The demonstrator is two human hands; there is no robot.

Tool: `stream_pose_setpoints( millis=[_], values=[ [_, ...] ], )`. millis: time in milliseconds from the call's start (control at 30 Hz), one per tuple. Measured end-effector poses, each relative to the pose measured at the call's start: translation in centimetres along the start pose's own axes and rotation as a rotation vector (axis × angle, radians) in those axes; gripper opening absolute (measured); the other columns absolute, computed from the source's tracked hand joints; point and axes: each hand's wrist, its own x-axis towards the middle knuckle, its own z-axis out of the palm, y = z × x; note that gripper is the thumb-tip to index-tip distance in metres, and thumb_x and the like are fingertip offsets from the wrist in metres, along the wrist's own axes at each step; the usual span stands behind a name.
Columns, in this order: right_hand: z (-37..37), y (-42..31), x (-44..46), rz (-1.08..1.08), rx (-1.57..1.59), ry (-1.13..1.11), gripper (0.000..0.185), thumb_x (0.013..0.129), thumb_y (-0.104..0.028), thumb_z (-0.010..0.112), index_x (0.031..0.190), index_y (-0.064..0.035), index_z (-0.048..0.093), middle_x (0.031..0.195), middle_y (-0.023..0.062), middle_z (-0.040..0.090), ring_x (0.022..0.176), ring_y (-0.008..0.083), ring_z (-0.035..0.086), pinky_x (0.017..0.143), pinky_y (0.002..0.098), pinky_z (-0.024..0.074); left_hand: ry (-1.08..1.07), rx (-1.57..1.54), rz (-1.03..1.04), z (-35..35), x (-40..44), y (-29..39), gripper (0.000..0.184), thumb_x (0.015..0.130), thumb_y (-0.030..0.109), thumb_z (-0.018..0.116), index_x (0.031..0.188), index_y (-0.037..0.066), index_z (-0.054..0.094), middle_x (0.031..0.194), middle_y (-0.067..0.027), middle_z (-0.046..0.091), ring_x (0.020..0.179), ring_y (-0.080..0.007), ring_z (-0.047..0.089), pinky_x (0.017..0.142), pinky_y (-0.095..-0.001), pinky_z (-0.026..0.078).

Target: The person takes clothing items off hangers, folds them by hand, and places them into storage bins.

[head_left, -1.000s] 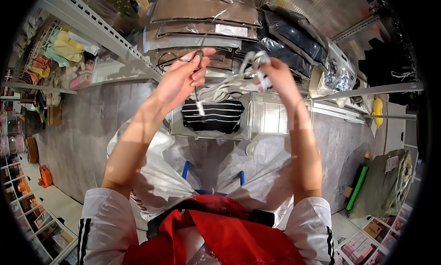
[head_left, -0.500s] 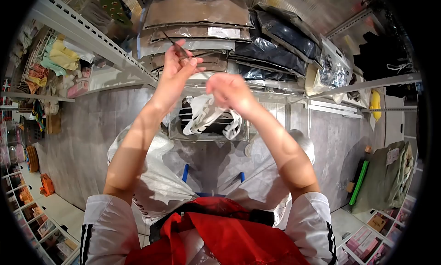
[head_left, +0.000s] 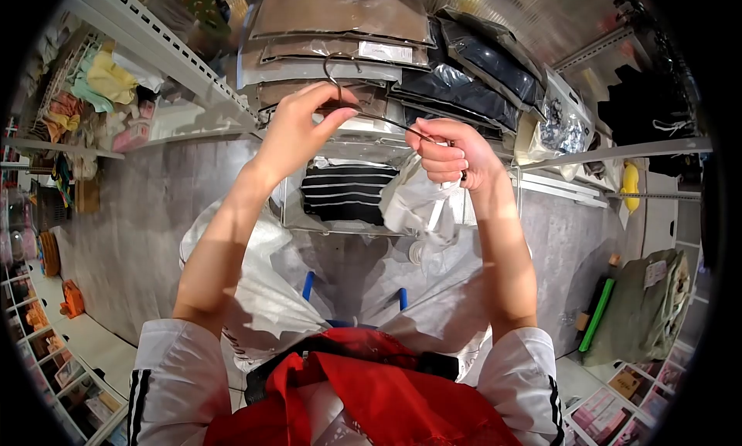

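Note:
A thin dark hanger (head_left: 390, 122) is stretched between my hands, its hook pointing up. My left hand (head_left: 308, 129) pinches it near the base of the hook. My right hand (head_left: 457, 154) is closed round its right arm, with the end showing below the fingers. A white garment (head_left: 421, 199) hangs below my right hand, partly hidden by it. Black cloth with white stripes (head_left: 346, 191) lies in the left part of a clear container (head_left: 332, 229) beneath my hands.
Brown packaged garments (head_left: 340, 15) and dark packaged ones (head_left: 495, 65) are stacked ahead on a shelf. A metal upright (head_left: 166, 48) slants at the left. Blue stool legs (head_left: 308, 285) show between my knees. A green-edged object (head_left: 597, 314) stands at the right.
The hanger has turned, and its hook now points up. My right hand has moved right and now grips the hanger's arm. The white garment has shifted right, uncovering the striped cloth.

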Motion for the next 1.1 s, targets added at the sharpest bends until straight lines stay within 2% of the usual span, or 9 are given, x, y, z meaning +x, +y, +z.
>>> stream_pose_setpoints(
  millis=[67,100,200,233,367,700,800,833,1100],
  values=[
    [0.0,-0.1,-0.1,-0.007,-0.059,0.029,0.034,0.094,-0.024,0.038,0.09,0.0057,0.054,0.043,-0.0067,0.031,0.032,0.0044,0.028,0.031,0.0208,0.0254,-0.061,-0.036,-0.078,-0.4,0.5,-0.6,0.017,0.077,0.014,0.065,0.088,0.001,0.062,0.079,-0.0071,0.062,0.063,-0.0146,0.056,0.056,-0.0241,0.042],
    [0.0,-0.2,-0.2,-0.077,-0.134,-0.01,0.039,0.094,-0.03,0.039,0.097,0.0047,0.057,0.054,-0.0029,0.045,0.047,0.0086,0.044,0.045,0.0226,0.0382,-0.025,-0.078,-0.082,-0.5,0.7,-0.6,0.017,0.077,0.014,0.065,0.084,-0.001,0.062,0.071,-0.0069,0.061,0.062,-0.0116,0.052,0.056,-0.0238,0.039],
    [1.6,0.4,0.1,-0.438,-0.344,0.599,0.037,0.094,-0.03,0.037,0.097,0.0015,0.057,0.081,0.0053,0.059,0.074,0.0137,0.056,0.069,0.027,0.0452,-0.036,0.112,-0.211,-2.0,1.1,0.0,0.018,0.076,0.016,0.066,0.085,0.0,0.062,0.07,-0.005,0.059,0.057,-0.01,0.044,0.052,-0.0244,0.036],
    [-0.3,0.2,-0.4,-0.447,-0.408,0.579,0.034,0.093,-0.029,0.04,0.099,-0.0021,0.058,0.1,0.0075,0.059,0.093,0.0147,0.053,0.084,0.0292,0.0401,-0.003,0.091,-0.224,-2.0,1.0,-0.1,0.02,0.077,0.017,0.066,0.084,-0.001,0.062,0.068,-0.0029,0.056,0.055,-0.0085,0.038,0.05,-0.0237,0.032],
    [-0.2,-0.1,-1.0,-0.495,-0.64,0.659,0.028,0.091,-0.026,0.046,0.101,-0.0014,0.057,0.096,0.0052,0.059,0.09,0.0119,0.053,0.08,0.026,0.0415,0.021,-0.055,-0.394,-2.3,1.0,-1.9,0.02,0.08,0.018,0.064,0.083,-0.002,0.062,0.069,0.0009,0.054,0.06,-0.0047,0.04,0.053,-0.0204,0.033],
    [-1.0,1.9,0.8,-0.603,-1.194,0.833,0.015,0.084,-0.009,0.057,0.086,0.0052,0.06,0.074,0.0076,0.063,0.07,0.0096,0.059,0.063,0.0227,0.0447,0.045,-0.191,-0.423,-2.1,0.7,-2.3,0.02,0.082,0.018,0.062,0.086,-0.002,0.062,0.066,0.0024,0.055,0.062,-0.0031,0.042,0.056,-0.0193,0.035],
    [-0.3,0.7,-0.2,-0.581,-1.449,0.827,0.013,0.081,-0.009,0.06,0.082,0.0039,0.061,0.072,0.0115,0.063,0.066,0.0132,0.06,0.06,0.0241,0.0441,0.016,-0.126,-0.407,-2.6,0.9,-2.6,0.021,0.082,0.018,0.062,0.083,-0.003,0.062,0.064,0.0023,0.054,0.061,-0.0031,0.041,0.054,-0.0196,0.034],
    [-0.1,0.2,-0.6,-0.64,-1.587,0.825,0.011,0.077,-0.011,0.062,0.075,0.0003,0.063,0.069,0.0117,0.063,0.062,0.0249,0.06,0.059,0.0275,0.046,0.0,-0.098,-0.39,-2.9,1.0,-2.4,0.021,0.082,0.018,0.063,0.082,-0.003,0.062,0.064,0.0021,0.053,0.06,-0.003,0.04,0.054,-0.0196,0.033],
    [-2.0,1.3,-0.9,-0.562,-2.036,0.518,0.009,0.072,-0.011,0.061,0.073,-0.0039,0.065,0.07,0.0129,0.061,0.066,0.0305,0.057,0.062,0.0383,0.0454,-0.167,0.173,-0.182,-4.2,1.1,-2.1,0.019,0.078,0.016,0.064,0.08,-0.002,0.061,0.073,-0.0035,0.058,0.066,-0.0113,0.05,0.061,-0.0246,0.04]
  ],
)
